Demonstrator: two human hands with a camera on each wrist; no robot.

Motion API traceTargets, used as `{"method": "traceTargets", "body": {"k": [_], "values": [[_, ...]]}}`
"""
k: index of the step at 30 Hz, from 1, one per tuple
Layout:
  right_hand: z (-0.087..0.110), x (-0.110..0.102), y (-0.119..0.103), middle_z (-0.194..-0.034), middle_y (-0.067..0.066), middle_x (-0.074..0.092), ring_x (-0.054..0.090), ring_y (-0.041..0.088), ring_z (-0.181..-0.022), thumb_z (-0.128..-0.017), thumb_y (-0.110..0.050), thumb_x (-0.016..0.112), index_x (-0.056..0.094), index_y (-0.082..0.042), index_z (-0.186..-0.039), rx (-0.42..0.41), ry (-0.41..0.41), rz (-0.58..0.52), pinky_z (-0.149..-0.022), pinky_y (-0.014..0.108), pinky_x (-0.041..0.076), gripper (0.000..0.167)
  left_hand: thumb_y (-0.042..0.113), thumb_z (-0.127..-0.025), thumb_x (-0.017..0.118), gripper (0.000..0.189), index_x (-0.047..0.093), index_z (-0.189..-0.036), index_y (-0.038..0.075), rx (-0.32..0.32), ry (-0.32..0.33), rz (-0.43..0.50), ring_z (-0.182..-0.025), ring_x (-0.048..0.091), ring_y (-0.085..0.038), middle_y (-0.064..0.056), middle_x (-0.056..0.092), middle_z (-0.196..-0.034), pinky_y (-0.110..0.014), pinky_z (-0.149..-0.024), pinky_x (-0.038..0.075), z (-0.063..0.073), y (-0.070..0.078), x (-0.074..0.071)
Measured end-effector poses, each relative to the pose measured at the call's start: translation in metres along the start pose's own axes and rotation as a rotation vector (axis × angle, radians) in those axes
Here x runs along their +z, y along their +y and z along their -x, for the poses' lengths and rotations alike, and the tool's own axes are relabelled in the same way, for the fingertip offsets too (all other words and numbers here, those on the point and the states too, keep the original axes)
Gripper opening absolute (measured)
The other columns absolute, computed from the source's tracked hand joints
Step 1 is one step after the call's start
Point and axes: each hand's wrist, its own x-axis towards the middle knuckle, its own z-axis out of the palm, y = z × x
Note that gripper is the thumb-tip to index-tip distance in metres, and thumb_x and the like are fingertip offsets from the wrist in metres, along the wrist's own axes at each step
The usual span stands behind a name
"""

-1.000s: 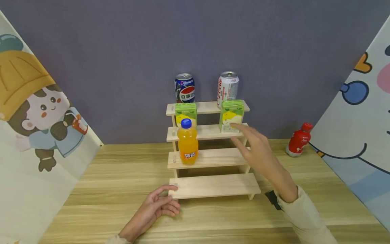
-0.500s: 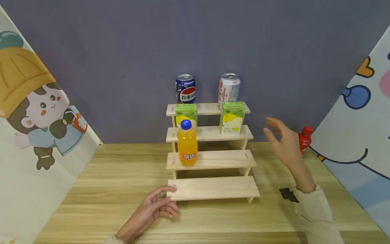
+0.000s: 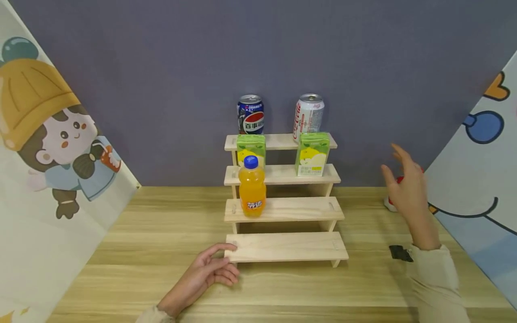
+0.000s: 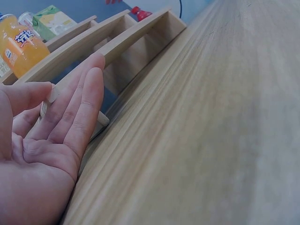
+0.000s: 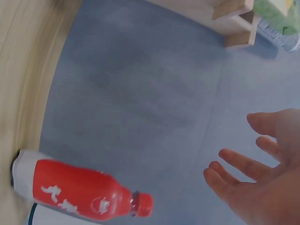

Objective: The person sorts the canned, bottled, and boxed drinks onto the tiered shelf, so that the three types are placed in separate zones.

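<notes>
My left hand holds the left end of the lowest board of a four-step wooden stand, thumb and index finger at its corner. The left wrist view shows the thumb against that corner, the other fingers extended. At the right, my right hand hovers empty with fingers apart, overlapping a red bottle in the head view. That bottle stands on the table, white at its base and red-capped. An orange soda bottle with a blue cap stands at the left of the second step from the bottom.
Two green juice cartons, a left one and a right one, stand on the third step. A blue Pepsi can and a white Coca-Cola can occupy the top. A black patch lies near the right sleeve. A grey wall rises behind.
My right hand has moved from in front of the right juice carton rightward to the red bottle. My left hand stays at the lowest board's left end.
</notes>
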Motion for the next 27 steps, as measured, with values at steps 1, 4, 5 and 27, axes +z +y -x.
{"method": "traceTargets", "body": {"k": [1, 4, 5, 27], "values": [[0.0, -0.001, 0.004, -0.145, 0.025, 0.049, 0.043, 0.056, -0.123, -0.101, -0.014, 0.059, 0.033, -0.024, -0.156, 0.009, 0.002, -0.007, -0.083, 0.068, 0.039, 0.062, 0.002, -0.108, 0.036, 0.038, 0.038, -0.145, -0.004, 0.0, -0.001, 0.003, -0.093, 0.072, -0.029, -0.024, 0.07, -0.106, -0.044, -0.084, 0.061, 0.0, 0.0, 0.0], [-0.001, -0.001, 0.014, -0.124, 0.03, 0.058, 0.05, 0.05, -0.103, -0.1, -0.012, 0.06, 0.038, -0.02, -0.155, 0.001, 0.027, 0.01, -0.08, 0.06, 0.038, 0.06, 0.002, -0.107, 0.036, 0.038, 0.039, -0.145, -0.003, -0.004, -0.001, 0.007, -0.093, 0.072, -0.028, -0.023, 0.071, -0.106, -0.044, -0.083, 0.061, 0.0, -0.001, -0.001], [-0.001, -0.002, 0.018, -0.113, 0.029, 0.059, 0.049, 0.047, -0.097, -0.099, -0.011, 0.061, 0.039, -0.017, -0.154, -0.004, 0.04, 0.02, -0.077, 0.055, 0.038, 0.059, 0.002, -0.107, 0.036, 0.038, 0.039, -0.145, -0.003, -0.006, -0.001, 0.008, -0.093, 0.072, -0.028, -0.023, 0.071, -0.106, -0.044, -0.083, 0.061, 0.0, -0.001, 0.0], [0.003, -0.008, 0.07, -0.145, 0.036, 0.041, 0.041, 0.059, -0.123, -0.096, -0.003, 0.061, 0.034, 0.003, -0.151, 0.086, 0.007, 0.057, -0.107, 0.072, 0.03, 0.062, 0.002, -0.108, 0.035, 0.038, 0.039, -0.145, -0.003, -0.011, 0.001, 0.02, -0.093, 0.072, -0.029, -0.023, 0.071, -0.105, -0.043, -0.083, 0.061, -0.001, 0.0, 0.0]]}}
